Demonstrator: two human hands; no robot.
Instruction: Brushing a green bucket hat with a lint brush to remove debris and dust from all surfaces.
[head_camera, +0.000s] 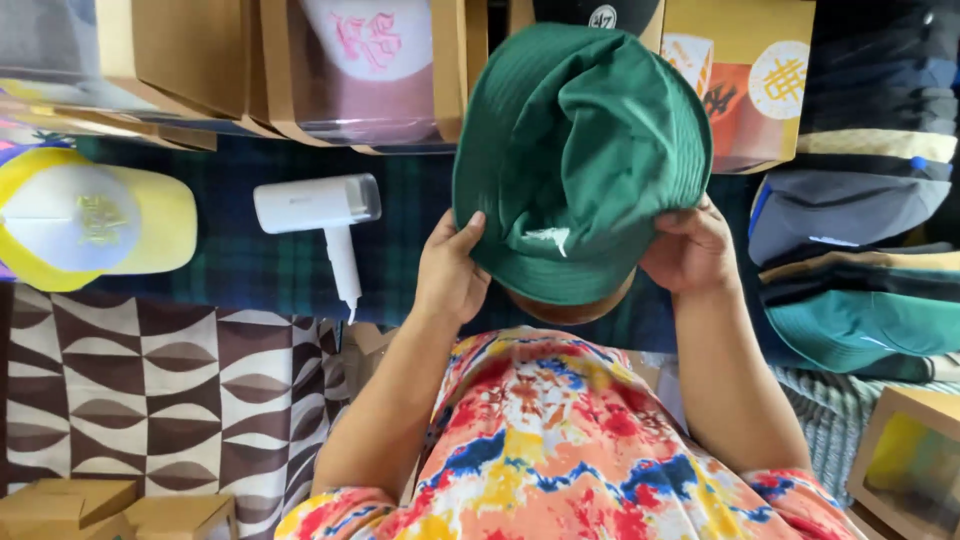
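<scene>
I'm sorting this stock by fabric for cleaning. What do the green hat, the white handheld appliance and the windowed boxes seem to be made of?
Green hat: looks like woven cotton, matte, with soft folds and rows of stitching on the brim. Both hands grip its brim.
Appliance: likely hard plastic, smooth white with a slight sheen and a greyish translucent end.
Boxes: brown cardboard, matte, with glossy clear windows, probably plastic film.

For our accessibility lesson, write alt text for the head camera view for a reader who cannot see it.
Two hands, left hand and right hand, hold a green bucket hat by its brim over a plaid cloth. A white handheld steamer lies left of it.
</scene>
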